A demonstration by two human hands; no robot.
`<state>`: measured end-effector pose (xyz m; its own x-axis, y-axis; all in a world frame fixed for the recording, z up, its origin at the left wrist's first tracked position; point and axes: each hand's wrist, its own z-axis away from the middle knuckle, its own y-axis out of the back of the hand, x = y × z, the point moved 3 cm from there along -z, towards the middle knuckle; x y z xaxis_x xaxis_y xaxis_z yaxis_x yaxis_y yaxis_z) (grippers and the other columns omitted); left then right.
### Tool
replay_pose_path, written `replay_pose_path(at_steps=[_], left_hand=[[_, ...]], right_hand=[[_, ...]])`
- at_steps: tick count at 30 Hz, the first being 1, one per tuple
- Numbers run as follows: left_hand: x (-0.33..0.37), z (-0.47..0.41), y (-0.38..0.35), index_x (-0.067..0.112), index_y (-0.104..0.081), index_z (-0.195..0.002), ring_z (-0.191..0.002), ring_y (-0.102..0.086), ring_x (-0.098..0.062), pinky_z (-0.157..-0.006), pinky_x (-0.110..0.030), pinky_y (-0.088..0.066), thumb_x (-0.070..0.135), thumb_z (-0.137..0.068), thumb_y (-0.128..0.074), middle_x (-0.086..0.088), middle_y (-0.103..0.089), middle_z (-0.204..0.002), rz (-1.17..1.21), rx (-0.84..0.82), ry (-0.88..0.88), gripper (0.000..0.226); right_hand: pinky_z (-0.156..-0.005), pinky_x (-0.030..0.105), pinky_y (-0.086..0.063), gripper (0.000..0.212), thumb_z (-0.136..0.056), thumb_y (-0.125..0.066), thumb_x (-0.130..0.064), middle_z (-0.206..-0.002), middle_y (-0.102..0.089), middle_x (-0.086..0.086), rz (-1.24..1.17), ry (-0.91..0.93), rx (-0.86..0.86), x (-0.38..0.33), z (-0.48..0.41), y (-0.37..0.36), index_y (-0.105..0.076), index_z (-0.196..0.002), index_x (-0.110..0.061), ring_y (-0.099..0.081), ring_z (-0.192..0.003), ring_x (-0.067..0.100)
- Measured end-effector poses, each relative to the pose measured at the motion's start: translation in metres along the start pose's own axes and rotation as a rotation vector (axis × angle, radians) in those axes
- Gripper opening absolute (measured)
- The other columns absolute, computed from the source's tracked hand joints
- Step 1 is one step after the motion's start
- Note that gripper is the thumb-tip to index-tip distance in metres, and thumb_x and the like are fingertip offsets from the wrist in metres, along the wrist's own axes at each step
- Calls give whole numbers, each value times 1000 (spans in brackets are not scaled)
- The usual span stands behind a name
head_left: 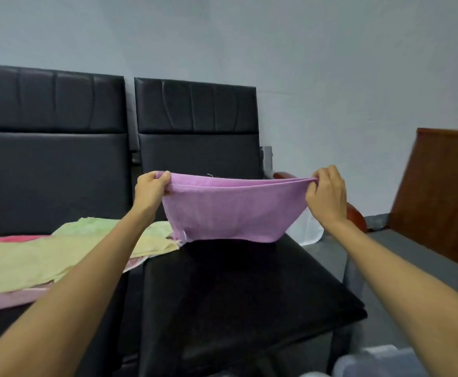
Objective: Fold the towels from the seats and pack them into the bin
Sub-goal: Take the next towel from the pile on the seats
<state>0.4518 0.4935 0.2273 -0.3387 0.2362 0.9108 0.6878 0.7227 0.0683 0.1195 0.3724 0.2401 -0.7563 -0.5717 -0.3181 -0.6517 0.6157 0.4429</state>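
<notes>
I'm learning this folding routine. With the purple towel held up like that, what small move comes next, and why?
Probably bring the left hand and right hand together to halve the purple towel: it hangs already doubled, pinched at both top corners, above the bare black seat.

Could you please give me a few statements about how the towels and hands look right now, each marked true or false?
1. Both hands hold the purple towel up in the air. True: the left hand and the right hand each pinch one end.
2. The purple towel lies flat on the seat. False: it hangs between the hands above the black seat.
3. A pale green towel lies on the seat to the left. True.
4. The green towel is the only cloth on that left seat. False: a pink towel shows under it and a red one behind it.
5. The right hand is empty. False: it grips the purple towel's end.
</notes>
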Motion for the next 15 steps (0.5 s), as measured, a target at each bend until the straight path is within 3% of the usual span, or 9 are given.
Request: replay_pose_path(at_steps=[4,7,9,11,13,15], left_hand=[[-22,50,7,6,-47,-61,-56,-33,-19,-55,-28,-32,9,-84,-49,-5,-36,-56,-108,89,93,23],[-37,73,9,3,-46,-57,-59,-36,-25,-53,-31,-28,4,-81,-49,-11,-39,-55,-295,61,109,24],[-56,80,7,-6,-60,-75,-79,-55,-39,-65,-36,-42,3,-84,-46,-26,-59,-78,-510,-49,193,19],[-79,89,3,-12,-59,-102,-100,-57,-44,-79,-41,-48,5,-91,-41,-31,-59,-108,-772,-250,317,28],[-97,96,0,-12,-57,-108,-95,-59,-40,-73,-39,-46,8,-94,-38,-30,-59,-114,-928,-399,345,31],[-110,93,-3,-9,-59,-108,-94,-59,-37,-69,-34,-41,13,-96,-39,-26,-61,-114,-981,-436,316,32]], right_hand=[[-54,19,-24,24,-75,-35,-13,-73,-48,20,-178,133,-40,14,58,6,-52,-68,3,-38,-63,20],[-49,17,-16,26,-67,-33,-18,-60,-40,12,-238,135,-93,21,83,2,-47,-57,1,-35,-55,18],[-50,24,-16,26,-64,-34,-22,-54,-39,12,-221,122,-175,25,100,-11,-44,-53,-1,-34,-53,18],[-54,27,-22,20,-63,-36,-24,-51,-38,11,-179,95,-361,32,117,-30,-37,-50,-8,-35,-54,20],[-54,30,-20,17,-60,-37,-20,-49,-31,3,-126,30,-606,39,131,-49,-27,-49,-14,-32,-57,23],[-52,34,-20,18,-58,-37,-20,-49,-26,-1,-101,-10,-706,43,137,-62,-22,-48,-17,-28,-56,22]])
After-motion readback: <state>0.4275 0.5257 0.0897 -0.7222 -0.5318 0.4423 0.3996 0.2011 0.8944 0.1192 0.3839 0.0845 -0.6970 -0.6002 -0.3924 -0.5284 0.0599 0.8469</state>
